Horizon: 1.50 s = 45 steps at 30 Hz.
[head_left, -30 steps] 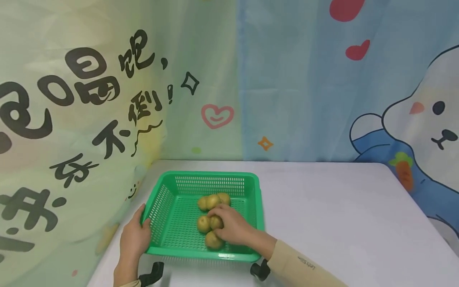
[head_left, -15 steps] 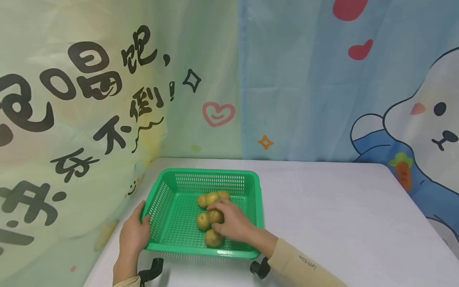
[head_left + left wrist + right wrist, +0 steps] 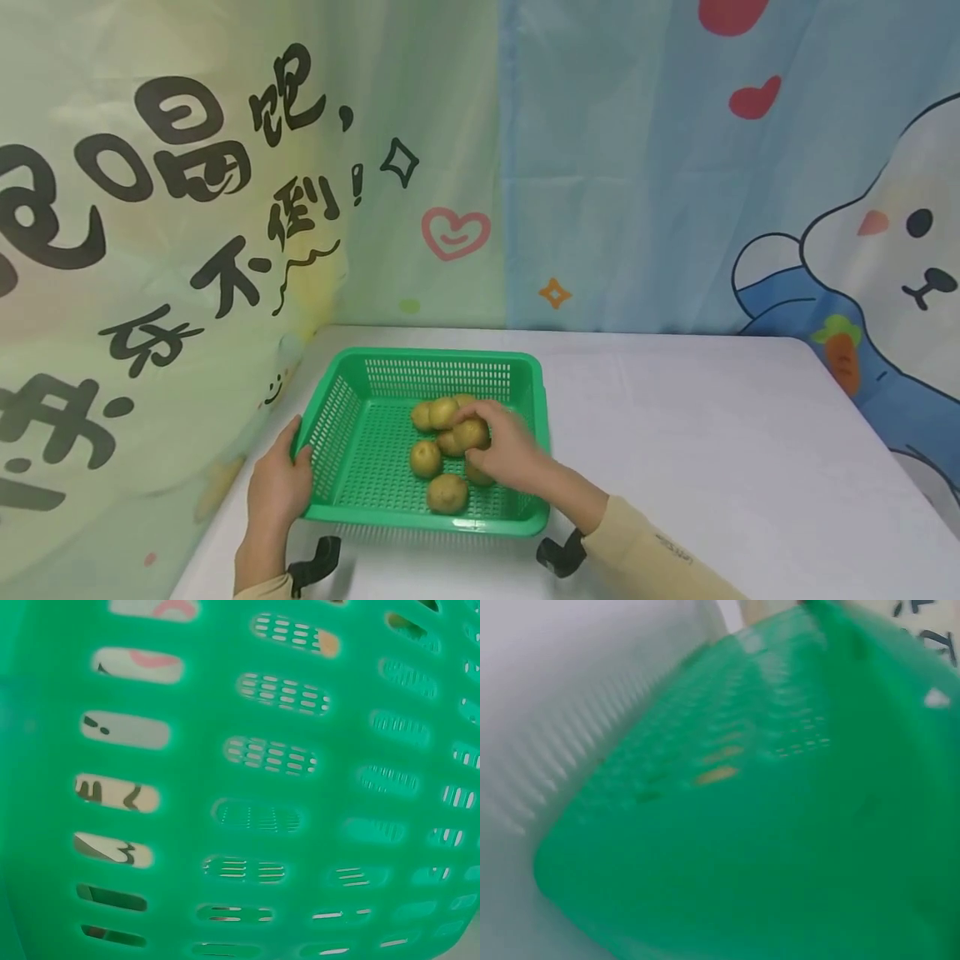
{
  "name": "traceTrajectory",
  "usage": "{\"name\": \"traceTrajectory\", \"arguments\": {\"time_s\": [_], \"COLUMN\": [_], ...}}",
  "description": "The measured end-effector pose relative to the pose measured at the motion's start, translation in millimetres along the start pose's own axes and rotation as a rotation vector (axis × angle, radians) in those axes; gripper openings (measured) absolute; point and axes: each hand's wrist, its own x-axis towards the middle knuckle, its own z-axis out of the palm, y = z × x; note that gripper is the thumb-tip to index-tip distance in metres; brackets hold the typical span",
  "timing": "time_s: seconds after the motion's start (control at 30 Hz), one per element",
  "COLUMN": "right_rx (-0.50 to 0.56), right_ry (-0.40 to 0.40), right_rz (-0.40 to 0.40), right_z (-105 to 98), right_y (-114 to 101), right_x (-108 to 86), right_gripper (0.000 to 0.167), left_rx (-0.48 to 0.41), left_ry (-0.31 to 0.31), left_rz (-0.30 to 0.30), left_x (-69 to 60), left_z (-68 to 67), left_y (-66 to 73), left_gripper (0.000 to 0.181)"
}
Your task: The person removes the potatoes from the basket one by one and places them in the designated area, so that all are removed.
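A green plastic basket (image 3: 420,354) with slotted walls holds several yellow-brown potatoes. At its left side, my left hand (image 3: 279,486) grips the rim, thumb toward the inside. My right hand (image 3: 516,454) reaches over the right half and pinches a potato (image 3: 472,433) between thumb and fingers. Beneath that hand another potato (image 3: 478,475) is partly covered. Nearer the front lie a potato (image 3: 447,493) and a second one (image 3: 425,459); more are clustered behind. The basket's slotted wall (image 3: 195,776) fills the left wrist view, and its green side (image 3: 742,862) blurs across the right wrist view.
The basket stands on a white-covered table (image 3: 675,450), toward its left side. A printed curtain (image 3: 600,167) with cartoon drawings and writing hangs behind and along the left. Black wrist mounts (image 3: 315,567) show below the basket's front edge.
My right hand has moved slightly right and up with a potato in its grip, and potatoes under it now show in a different arrangement. The left hand stays on the basket's rim.
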Motion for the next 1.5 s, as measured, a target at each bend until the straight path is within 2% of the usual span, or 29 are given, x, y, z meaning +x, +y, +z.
{"name": "traceTrajectory", "arguments": {"time_s": [0.23,0.4,0.5,0.67,0.9,1.07,1.3,1.5], "right_rx": [0.067,0.037,0.062,0.152,0.195,0.131,-0.009,-0.049], "right_ry": [0.118,0.189,0.211,0.238,0.266,0.279,0.293,0.286], "right_rz": [0.019,0.082,0.127,0.158,0.186,0.232,0.31,0.353], "right_z": [-34.3,-54.9,-65.5,-78.2,-84.6,-85.4,-83.7,-81.3], "right_y": [4.2,19.3,28.3,38.0,49.5,59.0,84.9,103.0], "right_x": [-6.5,-13.1,-18.2,-26.0,-33.9,-39.6,-43.6,-47.8], "right_gripper": [0.049,0.055,0.053,0.053,0.055,0.059,0.055,0.054], "left_rx": [-0.003,-0.003,-0.006,-0.011,-0.013,-0.013,-0.015,-0.021], "left_ry": [-0.003,-0.008,-0.009,0.001,0.001,0.004,0.009,0.006], "left_rz": [-0.002,-0.009,-0.011,-0.015,-0.01,-0.006,-0.007,-0.004], "left_x": [0.3,0.0,0.1,-0.1,-0.2,0.1,-0.1,-0.7], "left_z": [0.3,0.1,0.3,0.3,0.7,0.4,0.1,0.7], "left_y": [0.2,0.0,0.1,-0.5,-0.6,-0.2,0.0,0.4], "left_gripper": [0.054,0.054,0.054,0.054,0.054,0.054,0.054,0.054]}}
